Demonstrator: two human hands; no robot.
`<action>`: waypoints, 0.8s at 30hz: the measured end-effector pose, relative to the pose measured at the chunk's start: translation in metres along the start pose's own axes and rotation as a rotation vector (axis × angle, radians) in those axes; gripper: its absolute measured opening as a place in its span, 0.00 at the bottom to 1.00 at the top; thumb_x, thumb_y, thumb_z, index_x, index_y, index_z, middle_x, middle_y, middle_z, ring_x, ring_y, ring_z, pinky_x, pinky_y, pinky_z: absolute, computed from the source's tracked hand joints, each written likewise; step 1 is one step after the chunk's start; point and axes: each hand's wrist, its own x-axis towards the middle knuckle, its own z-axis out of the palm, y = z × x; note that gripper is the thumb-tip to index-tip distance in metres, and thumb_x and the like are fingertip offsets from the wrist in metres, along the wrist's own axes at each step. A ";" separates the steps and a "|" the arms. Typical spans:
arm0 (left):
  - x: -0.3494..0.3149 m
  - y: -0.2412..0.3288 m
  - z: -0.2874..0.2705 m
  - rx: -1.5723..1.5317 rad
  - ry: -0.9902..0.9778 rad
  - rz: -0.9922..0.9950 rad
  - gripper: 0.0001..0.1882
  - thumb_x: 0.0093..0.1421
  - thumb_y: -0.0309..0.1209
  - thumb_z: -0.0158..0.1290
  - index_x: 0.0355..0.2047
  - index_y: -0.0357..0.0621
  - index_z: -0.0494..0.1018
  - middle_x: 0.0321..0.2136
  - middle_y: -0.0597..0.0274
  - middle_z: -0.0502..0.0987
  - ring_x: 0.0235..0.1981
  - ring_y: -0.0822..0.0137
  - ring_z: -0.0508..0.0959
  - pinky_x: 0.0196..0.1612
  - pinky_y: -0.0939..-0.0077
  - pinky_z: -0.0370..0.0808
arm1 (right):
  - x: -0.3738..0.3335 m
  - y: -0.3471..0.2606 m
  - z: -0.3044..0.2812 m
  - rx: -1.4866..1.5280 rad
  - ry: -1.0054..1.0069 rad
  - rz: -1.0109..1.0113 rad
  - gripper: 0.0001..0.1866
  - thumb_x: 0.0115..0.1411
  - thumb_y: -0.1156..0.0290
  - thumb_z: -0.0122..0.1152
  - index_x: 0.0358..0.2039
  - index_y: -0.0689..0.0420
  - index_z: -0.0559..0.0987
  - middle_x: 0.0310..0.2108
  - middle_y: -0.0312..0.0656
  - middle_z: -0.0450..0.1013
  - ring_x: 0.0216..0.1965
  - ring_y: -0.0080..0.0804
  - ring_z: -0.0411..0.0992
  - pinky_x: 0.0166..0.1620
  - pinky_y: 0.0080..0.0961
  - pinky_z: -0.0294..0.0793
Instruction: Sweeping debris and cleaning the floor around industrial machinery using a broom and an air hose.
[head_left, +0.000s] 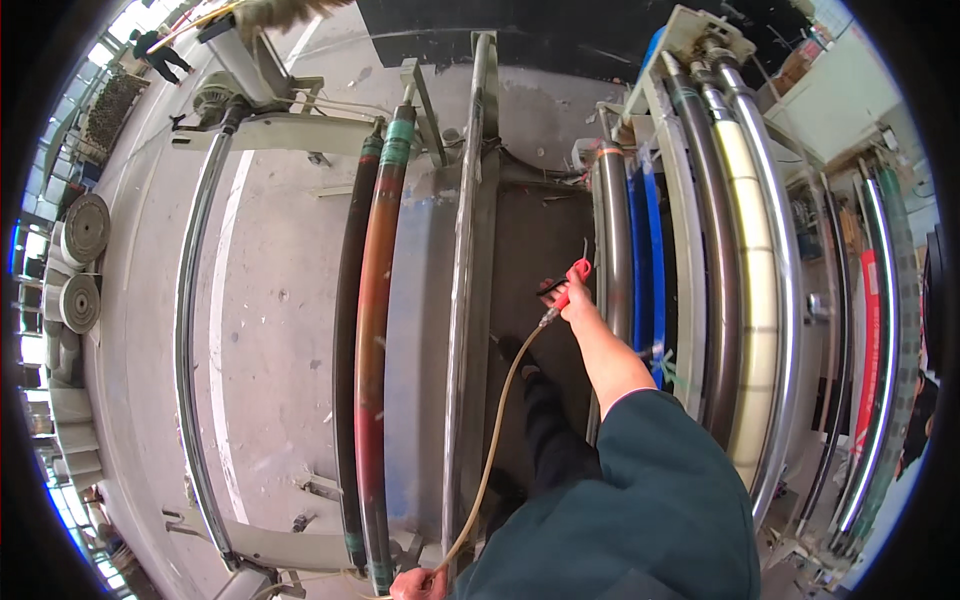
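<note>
Head view: red air gun (582,268) is being gripped in the right hand (578,304), being held between the metal bar (464,240) and the dark roller (617,235), nearer the roller. Its tan hose (490,440) is being grasped at the lower edge by the left hand (418,586), beside the orange roller's (378,265) near end.

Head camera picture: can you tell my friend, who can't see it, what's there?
A person's right hand grips a red tool joined to a yellowish hose, while the left hand holds the hose near the lower edge. Long rollers run along both sides.
</note>
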 end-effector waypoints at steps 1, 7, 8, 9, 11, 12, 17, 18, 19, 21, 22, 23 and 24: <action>0.032 0.016 0.007 -0.023 -0.019 -0.028 0.08 0.54 0.31 0.65 0.23 0.44 0.78 0.21 0.52 0.77 0.24 0.50 0.77 0.29 0.56 0.73 | 0.026 -0.012 0.009 -0.048 0.054 -0.022 0.29 0.70 0.40 0.50 0.55 0.54 0.66 0.43 0.51 0.79 0.43 0.50 0.80 0.46 0.58 0.80; 0.218 0.127 0.055 -0.182 -0.101 -0.107 0.06 0.53 0.29 0.67 0.26 0.42 0.81 0.19 0.51 0.78 0.22 0.50 0.78 0.28 0.60 0.73 | 0.202 -0.115 0.042 -0.191 0.239 -0.124 0.27 0.70 0.40 0.49 0.40 0.55 0.70 0.23 0.42 0.74 0.18 0.39 0.73 0.25 0.43 0.77; 0.236 0.134 0.064 -0.160 -0.107 -0.134 0.06 0.53 0.29 0.67 0.26 0.42 0.81 0.19 0.51 0.78 0.22 0.50 0.78 0.28 0.60 0.73 | 0.219 -0.113 0.062 -0.184 0.334 -0.189 0.28 0.70 0.40 0.51 0.37 0.57 0.69 0.20 0.41 0.71 0.14 0.36 0.68 0.23 0.39 0.75; 0.254 0.141 0.073 -0.159 -0.117 -0.147 0.06 0.53 0.28 0.67 0.26 0.41 0.81 0.19 0.51 0.78 0.22 0.50 0.78 0.28 0.60 0.73 | 0.234 -0.120 0.073 -0.248 0.374 -0.185 0.26 0.70 0.42 0.52 0.37 0.57 0.69 0.18 0.38 0.66 0.12 0.30 0.61 0.21 0.37 0.71; 0.290 0.151 0.092 -0.173 -0.181 -0.144 0.06 0.53 0.27 0.67 0.25 0.40 0.80 0.19 0.50 0.77 0.21 0.49 0.78 0.26 0.59 0.73 | 0.279 -0.158 0.063 -0.274 0.371 -0.187 0.26 0.70 0.42 0.51 0.36 0.56 0.70 0.17 0.37 0.66 0.12 0.29 0.60 0.20 0.37 0.70; 0.305 0.157 0.099 -0.169 -0.191 -0.154 0.06 0.53 0.27 0.67 0.25 0.40 0.80 0.19 0.50 0.77 0.21 0.49 0.78 0.26 0.59 0.73 | 0.294 -0.163 0.066 -0.299 0.345 -0.169 0.26 0.71 0.42 0.51 0.36 0.56 0.70 0.17 0.36 0.65 0.12 0.27 0.59 0.19 0.36 0.68; 0.344 0.173 0.119 -0.161 -0.206 -0.183 0.06 0.54 0.26 0.66 0.25 0.39 0.79 0.20 0.49 0.77 0.21 0.50 0.78 0.26 0.61 0.73 | 0.339 -0.172 0.083 -0.369 0.254 -0.076 0.26 0.71 0.41 0.50 0.34 0.54 0.69 0.18 0.34 0.63 0.11 0.25 0.58 0.18 0.32 0.64; 0.348 0.176 0.119 -0.159 -0.211 -0.187 0.06 0.54 0.26 0.66 0.25 0.39 0.79 0.20 0.49 0.77 0.21 0.50 0.78 0.26 0.61 0.73 | 0.342 -0.174 0.086 -0.371 0.259 -0.071 0.26 0.71 0.41 0.50 0.34 0.54 0.69 0.18 0.34 0.63 0.11 0.25 0.58 0.18 0.32 0.64; 0.352 0.178 0.119 -0.167 -0.227 -0.194 0.06 0.55 0.27 0.66 0.26 0.39 0.79 0.20 0.50 0.77 0.21 0.50 0.78 0.27 0.62 0.73 | 0.344 -0.175 0.090 -0.355 0.272 -0.077 0.26 0.71 0.41 0.50 0.33 0.54 0.69 0.17 0.34 0.63 0.11 0.25 0.58 0.17 0.32 0.64; 0.355 0.180 0.119 -0.175 -0.243 -0.197 0.06 0.55 0.27 0.66 0.26 0.39 0.79 0.20 0.50 0.78 0.21 0.50 0.78 0.27 0.62 0.73 | 0.343 -0.175 0.094 -0.338 0.286 -0.084 0.26 0.71 0.41 0.50 0.33 0.54 0.69 0.16 0.34 0.62 0.11 0.26 0.58 0.17 0.32 0.63; 0.356 0.180 0.119 -0.171 -0.234 -0.199 0.07 0.55 0.27 0.67 0.27 0.40 0.80 0.20 0.50 0.78 0.21 0.51 0.78 0.27 0.62 0.74 | 0.342 -0.174 0.095 -0.310 0.344 -0.134 0.27 0.70 0.41 0.52 0.31 0.55 0.70 0.15 0.34 0.62 0.10 0.25 0.57 0.17 0.31 0.63; 0.356 0.180 0.119 -0.168 -0.225 -0.201 0.07 0.55 0.28 0.67 0.27 0.40 0.80 0.20 0.50 0.78 0.21 0.51 0.78 0.27 0.62 0.74 | 0.340 -0.173 0.096 -0.283 0.402 -0.184 0.28 0.69 0.42 0.54 0.29 0.56 0.71 0.14 0.33 0.61 0.10 0.25 0.56 0.18 0.30 0.62; 0.356 0.180 0.119 -0.173 -0.226 -0.197 0.07 0.55 0.28 0.67 0.27 0.40 0.80 0.20 0.50 0.78 0.21 0.51 0.78 0.27 0.62 0.74 | 0.339 -0.175 0.093 -0.283 0.403 -0.191 0.28 0.69 0.42 0.54 0.29 0.56 0.71 0.14 0.33 0.61 0.10 0.25 0.56 0.18 0.30 0.62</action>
